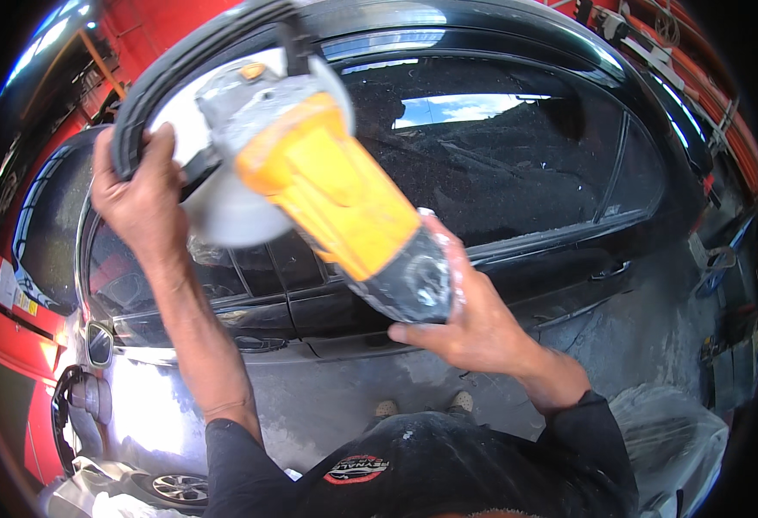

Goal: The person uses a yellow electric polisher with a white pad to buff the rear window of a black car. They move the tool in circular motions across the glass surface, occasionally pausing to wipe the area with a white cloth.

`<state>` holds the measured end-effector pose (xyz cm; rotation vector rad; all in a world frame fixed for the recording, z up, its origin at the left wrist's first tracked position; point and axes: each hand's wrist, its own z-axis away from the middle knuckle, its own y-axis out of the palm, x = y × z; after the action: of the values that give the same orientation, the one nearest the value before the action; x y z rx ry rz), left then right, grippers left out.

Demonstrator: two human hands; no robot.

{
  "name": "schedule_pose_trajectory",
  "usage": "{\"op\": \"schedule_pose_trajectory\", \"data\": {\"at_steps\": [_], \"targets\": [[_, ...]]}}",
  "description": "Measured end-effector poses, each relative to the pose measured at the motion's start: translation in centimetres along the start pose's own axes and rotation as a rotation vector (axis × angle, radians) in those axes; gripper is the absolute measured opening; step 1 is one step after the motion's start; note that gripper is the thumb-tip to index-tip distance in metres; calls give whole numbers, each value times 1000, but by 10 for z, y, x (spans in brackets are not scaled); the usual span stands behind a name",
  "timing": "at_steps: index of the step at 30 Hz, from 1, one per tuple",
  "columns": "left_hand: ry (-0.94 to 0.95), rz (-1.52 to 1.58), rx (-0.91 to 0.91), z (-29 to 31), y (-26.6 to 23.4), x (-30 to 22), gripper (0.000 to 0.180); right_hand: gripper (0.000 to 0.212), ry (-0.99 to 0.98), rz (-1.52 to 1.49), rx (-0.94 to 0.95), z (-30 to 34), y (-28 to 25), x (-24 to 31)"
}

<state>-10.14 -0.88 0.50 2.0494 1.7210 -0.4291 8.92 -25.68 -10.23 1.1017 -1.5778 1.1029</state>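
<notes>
A yellow and grey car polisher (336, 190) is held up in front of a black car (353, 315), tilted with its head toward the upper left. My left hand (142, 194) wraps round its black loop handle (163, 86). At the lower end, my right hand (474, 324) grips the dark rear body, which has shiny clear film round it. A pale round pad (236, 207) shows behind the tool head, its edge blurred. The polisher hides part of the car's side glass. Whether the pad touches the car cannot be told.
The car's side window (500, 155) and roof stretch across the upper part. A wing mirror (99, 344) juts out at left. Behind me lie a wheel (180, 489) at lower left and clear plastic sheeting (668, 432) at lower right. Red shop structures line both sides.
</notes>
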Motion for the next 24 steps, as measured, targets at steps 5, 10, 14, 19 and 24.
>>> {"op": "schedule_pose_trajectory", "data": {"at_steps": [5,10,14,19,24], "targets": [[20,-13,-9,-37,-54,9,16,112,-80,28,95,-47,34,7],[23,-48,21,-34,-52,2,16,112,-68,-2,107,-44,36,6],[31,-112,2,-13,-20,-5,16,111,-53,-37,65,-25,21,-12],[33,-8,7,-5,-9,-4,16,111,-117,-27,16,-32,12,-23],[-72,-26,-76,47,-29,-16,19,111,-49,63,75,-4,16,-38]]}}
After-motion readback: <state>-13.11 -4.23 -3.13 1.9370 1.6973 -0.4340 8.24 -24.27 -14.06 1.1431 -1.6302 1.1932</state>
